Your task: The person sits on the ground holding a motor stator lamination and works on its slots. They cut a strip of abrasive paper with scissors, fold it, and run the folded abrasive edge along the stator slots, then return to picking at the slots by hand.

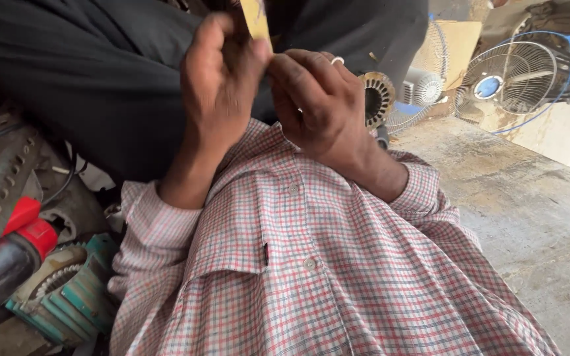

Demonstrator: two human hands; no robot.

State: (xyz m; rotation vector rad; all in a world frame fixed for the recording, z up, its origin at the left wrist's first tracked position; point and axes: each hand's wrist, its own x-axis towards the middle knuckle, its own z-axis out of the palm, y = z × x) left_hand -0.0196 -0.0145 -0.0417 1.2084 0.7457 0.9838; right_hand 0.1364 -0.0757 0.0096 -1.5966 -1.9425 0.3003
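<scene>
Both hands are raised close in front of the person's chest. The left hand (222,79) is closed with thumb and fingers pinching the lower end of a thin yellow strip (256,20), which stands almost upright and runs out of the picture at the top. The right hand (315,99), with a pale ring (338,60) on one finger, is curled and touches the same strip from the other side; it seems to steady it, though I cannot tell how firmly it grips. Holding it so high and near probably lets the person see the small piece well. Below the hands is the checked shirt (311,264) of the person. Behind the right hand lies a round metal motor part (379,97), and further away stands a fan (512,79) with a blue rim on the concrete floor (536,217). To the left lie a red tool (28,231) and green coil parts (77,290).
</scene>
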